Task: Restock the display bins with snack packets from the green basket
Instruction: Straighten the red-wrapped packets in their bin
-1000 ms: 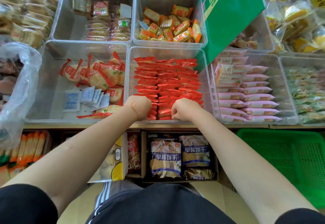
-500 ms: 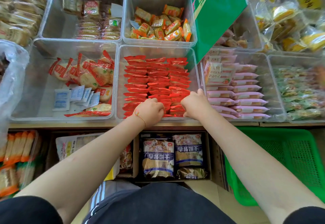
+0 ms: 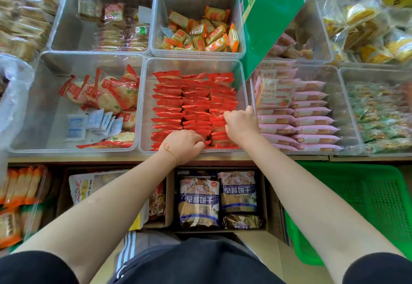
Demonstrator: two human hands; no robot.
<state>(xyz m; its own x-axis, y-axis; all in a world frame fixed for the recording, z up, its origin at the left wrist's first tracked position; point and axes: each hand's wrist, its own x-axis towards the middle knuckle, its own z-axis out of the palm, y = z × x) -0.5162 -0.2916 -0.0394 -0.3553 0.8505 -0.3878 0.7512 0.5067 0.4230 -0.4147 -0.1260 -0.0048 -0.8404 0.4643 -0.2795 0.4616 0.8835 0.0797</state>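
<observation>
Both hands sit inside the clear bin (image 3: pixel 244 96) of red packets (image 3: pixel 178 103): the left hand (image 3: pixel 184 144) near its front wall, fingers curled onto packets (apparently pinching some), the right hand (image 3: pixel 242 124) by its right wall, fingers bent among them. Right of and below the bin stands the green basket (image 3: pixel 365 205).

I get bright, even light from above; shadows are soft, darkest in the lower shelf under the counter. The clear bin walls (image 3: pixel 247 87) give faint whitish sheen, and the red packets (image 3: pixel 194 105) glint. The centre is sharp. My wide lens bows the edges, and the far left and right corners smear into blur, as do the upper bags
</observation>
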